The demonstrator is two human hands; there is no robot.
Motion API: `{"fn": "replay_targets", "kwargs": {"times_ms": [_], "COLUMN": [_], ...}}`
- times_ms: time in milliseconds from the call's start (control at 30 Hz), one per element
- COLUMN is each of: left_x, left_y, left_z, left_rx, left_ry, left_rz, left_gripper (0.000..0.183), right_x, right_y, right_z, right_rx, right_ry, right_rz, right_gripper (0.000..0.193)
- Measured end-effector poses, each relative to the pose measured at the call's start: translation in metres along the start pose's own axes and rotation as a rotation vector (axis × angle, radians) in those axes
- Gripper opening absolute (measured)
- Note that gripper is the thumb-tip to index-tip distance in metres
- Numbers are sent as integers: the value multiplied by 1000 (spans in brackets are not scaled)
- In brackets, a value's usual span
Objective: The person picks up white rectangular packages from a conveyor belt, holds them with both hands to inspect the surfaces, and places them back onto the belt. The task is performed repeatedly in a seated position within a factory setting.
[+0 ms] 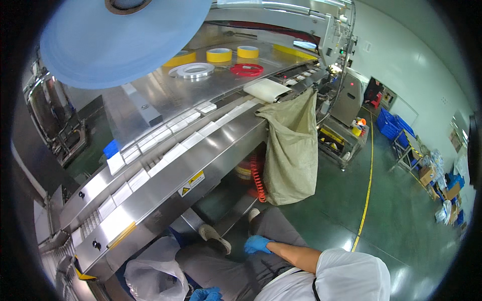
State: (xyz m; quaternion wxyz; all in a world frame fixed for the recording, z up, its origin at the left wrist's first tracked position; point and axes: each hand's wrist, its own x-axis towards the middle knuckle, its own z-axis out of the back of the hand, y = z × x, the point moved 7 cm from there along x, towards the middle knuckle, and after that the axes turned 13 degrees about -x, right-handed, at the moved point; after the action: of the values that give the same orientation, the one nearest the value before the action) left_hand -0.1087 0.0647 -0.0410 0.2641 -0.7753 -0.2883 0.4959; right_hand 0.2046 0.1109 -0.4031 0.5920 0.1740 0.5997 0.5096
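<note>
My right hand (257, 244), in a blue glove, rests on my grey-trousered thigh (281, 226). Its fingers lie loosely over the cloth with nothing in them, so it looks open. At the bottom edge my left hand (206, 294), also blue-gloved, shows only in part over my lap, and its grip is cut off by the frame. Close beside it sits a translucent plastic bag (156, 271) in a bin. Ahead runs a steel conveyor (201, 145) carrying white flat packets (175, 152) in two rows, out of touch with either hand.
A large blue film roll (125, 50) overhangs the machine. Yellow tape rolls (219, 55) and a red ring (246, 69) lie on its top. A beige woven sack (291, 155) hangs from the conveyor's side. Blue crates (389, 123) and cartons (428, 175) stand along the right wall.
</note>
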Motion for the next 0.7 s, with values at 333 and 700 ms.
{"fn": "replay_targets", "kwargs": {"times_ms": [333, 700], "left_x": [1, -1], "left_y": [-2, 4], "left_z": [-3, 6], "left_rx": [47, 30], "left_ry": [-21, -72], "left_rz": [51, 58], "left_gripper": [17, 18], "right_x": [37, 41], "right_y": [-61, -66], "right_z": [-3, -14], "right_rx": [-501, 238], "right_ry": [26, 125], "right_rz": [482, -142], "right_gripper": [24, 28]}}
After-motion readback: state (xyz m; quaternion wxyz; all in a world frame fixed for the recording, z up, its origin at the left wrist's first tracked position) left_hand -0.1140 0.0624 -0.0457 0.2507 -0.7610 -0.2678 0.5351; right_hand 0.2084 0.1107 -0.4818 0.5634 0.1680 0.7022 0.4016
